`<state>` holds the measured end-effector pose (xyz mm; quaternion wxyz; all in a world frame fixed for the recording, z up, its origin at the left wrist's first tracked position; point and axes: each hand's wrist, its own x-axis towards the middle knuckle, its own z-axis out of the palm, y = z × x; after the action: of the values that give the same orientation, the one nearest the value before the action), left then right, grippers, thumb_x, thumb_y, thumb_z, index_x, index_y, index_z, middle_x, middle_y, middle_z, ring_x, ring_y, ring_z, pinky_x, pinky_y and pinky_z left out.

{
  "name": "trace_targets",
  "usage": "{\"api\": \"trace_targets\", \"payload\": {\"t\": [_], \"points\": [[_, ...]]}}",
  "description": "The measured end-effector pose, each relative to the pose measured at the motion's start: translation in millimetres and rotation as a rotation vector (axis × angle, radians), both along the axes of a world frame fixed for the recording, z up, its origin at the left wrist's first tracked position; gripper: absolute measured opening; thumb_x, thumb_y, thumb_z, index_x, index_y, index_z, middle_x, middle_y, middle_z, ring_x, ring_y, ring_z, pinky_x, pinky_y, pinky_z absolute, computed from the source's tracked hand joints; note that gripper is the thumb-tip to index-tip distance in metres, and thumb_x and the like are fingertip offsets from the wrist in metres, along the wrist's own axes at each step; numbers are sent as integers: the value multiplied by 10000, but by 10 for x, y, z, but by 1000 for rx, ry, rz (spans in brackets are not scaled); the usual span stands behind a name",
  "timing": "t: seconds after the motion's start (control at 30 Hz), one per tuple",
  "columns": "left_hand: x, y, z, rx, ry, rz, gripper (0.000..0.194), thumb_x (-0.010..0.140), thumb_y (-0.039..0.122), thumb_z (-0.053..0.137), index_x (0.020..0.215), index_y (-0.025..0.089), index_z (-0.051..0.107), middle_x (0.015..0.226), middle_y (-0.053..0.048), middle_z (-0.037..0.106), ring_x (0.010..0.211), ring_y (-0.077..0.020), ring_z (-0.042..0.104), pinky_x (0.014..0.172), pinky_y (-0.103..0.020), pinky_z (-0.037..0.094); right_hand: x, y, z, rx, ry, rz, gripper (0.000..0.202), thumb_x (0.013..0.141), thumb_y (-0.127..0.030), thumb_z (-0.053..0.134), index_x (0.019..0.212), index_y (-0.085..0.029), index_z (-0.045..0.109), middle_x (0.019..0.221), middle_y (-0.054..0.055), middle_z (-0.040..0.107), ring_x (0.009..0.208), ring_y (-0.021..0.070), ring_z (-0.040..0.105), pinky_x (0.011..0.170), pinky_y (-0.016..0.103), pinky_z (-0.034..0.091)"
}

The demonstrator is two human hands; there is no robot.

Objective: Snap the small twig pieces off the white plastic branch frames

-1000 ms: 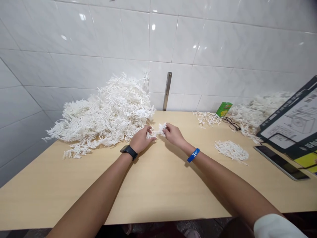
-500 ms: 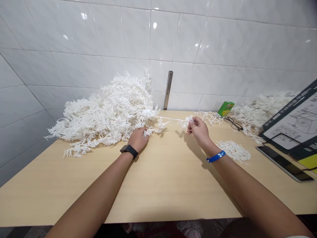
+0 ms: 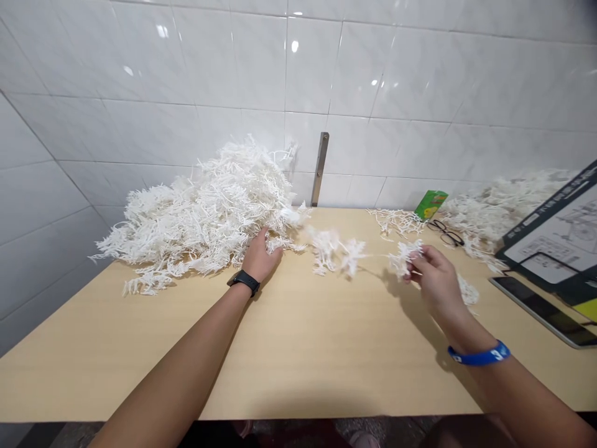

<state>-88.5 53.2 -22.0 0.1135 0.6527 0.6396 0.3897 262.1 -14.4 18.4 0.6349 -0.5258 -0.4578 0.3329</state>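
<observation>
A large heap of white branching strands (image 3: pixel 209 205) lies at the left against the tiled wall. My left hand (image 3: pixel 261 256), with a black watch on its wrist, rests at the heap's front right edge, thumb and fingers apart. Between finger and thumb, my right hand (image 3: pixel 431 274) pinches a white strand cluster (image 3: pixel 402 258) over the table's right half. A thin strand runs left from it to more white clusters (image 3: pixel 333 251), slightly blurred, which stretch back toward the heap. A blue band circles my right wrist.
Behind my right hand are loose white strands (image 3: pixel 396 222), a green box (image 3: pixel 430 204), eyeglasses (image 3: pixel 445 233) and a second white heap (image 3: pixel 504 202). A phone-like dark device (image 3: pixel 543 310) and a printed box (image 3: pixel 555 230) stand at the right. A metal bar (image 3: pixel 319 169) rises at the wall.
My right hand has moved right and nearer, drawing the clusters away from the heap. My left hand's fingers have spread, and the strands beside its thumb have moved off to the right.
</observation>
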Motion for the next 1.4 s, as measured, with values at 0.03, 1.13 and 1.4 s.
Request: {"api": "trace_targets", "payload": {"t": [0.03, 1.13, 1.4], "points": [[3, 4, -3, -1, -6, 0, 742, 796, 417, 615, 1438, 154, 354, 1262, -186, 575, 1129, -314, 564, 936, -435, 459, 74, -54, -18, -12, 6, -19, 286, 665, -368, 719, 751, -218, 492, 594, -56, 479, 488, 92, 466, 434, 212, 436], [744, -502, 64, -121, -158, -481, 399, 846, 419, 561, 1153, 172, 621, 864, -57, 677, 722, -177, 602, 677, -303, 475, -714, 459, -363, -136, -172, 1022, 337, 783, -444, 686, 913, -133, 666, 918, 71, 672, 871, 174, 616, 833, 322, 479], [745, -494, 49, -94, -178, -441, 345, 840, 310, 519, 1154, 178, 576, 772, -13, 585, 686, -153, 528, 651, -274, 419, -691, 443, -416, -80, -215, 836, 317, 858, -440, 583, 736, -149, 615, 701, 30, 600, 693, 145, 558, 727, 311, 472]]}}
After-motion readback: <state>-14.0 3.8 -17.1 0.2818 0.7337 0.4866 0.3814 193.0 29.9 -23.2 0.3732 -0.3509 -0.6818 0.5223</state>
